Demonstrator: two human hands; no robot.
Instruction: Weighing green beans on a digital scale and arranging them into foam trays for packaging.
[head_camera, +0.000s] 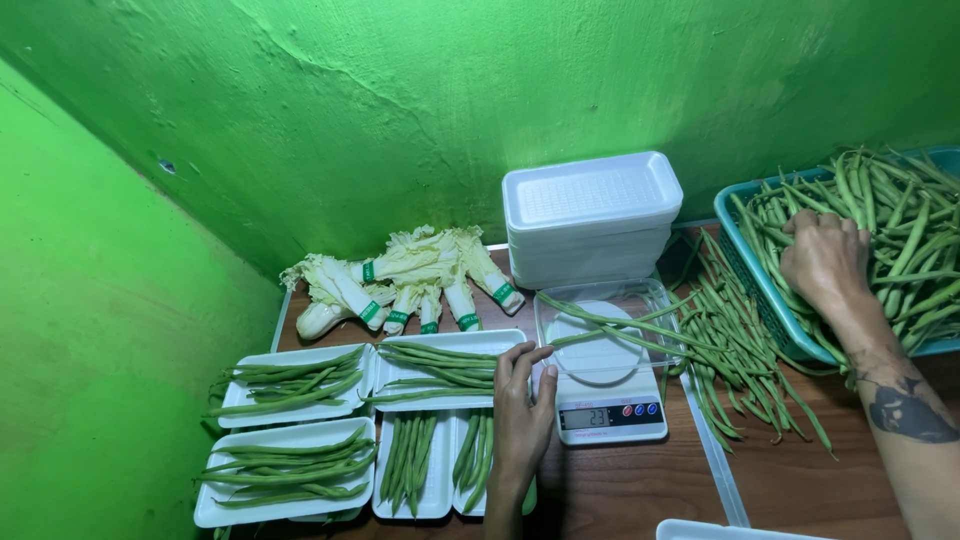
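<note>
- Reaching into the teal basket (752, 262) with the right hand (822, 258); fingers curl down among the loose green beans (905, 235) heaped there. Whether any pods are actually pinched cannot be told, since the fingertips are buried.
- Left hand (522, 400) lies flat, fingers spread and holding nothing, its tips touching the edge of the filled foam tray (395, 362) just beside the digital scale (610, 410).
- Judgement on technique: gather pods lying parallel so they lift as one bundle; lay them lengthwise across the clear tub (548, 318) rather than letting ends hang over the rim (overhang can rest on the table and falsify the reading); add the last pods singly.
- Clear tub sits on the scale and holds only a few long beans, some ends already poking past its right rim.
- Four white foam trays at left each carry a bed of aligned beans, the two nearer ones lying lengthwise toward the viewer.
- Stack of empty foam trays (592, 215) stands behind the scale.
- Spilled beans (735, 340) lie on the wooden table (800, 480) between scale and basket.
- Banded cabbage heads (410, 275) rest against the green wall (400, 100).
</note>
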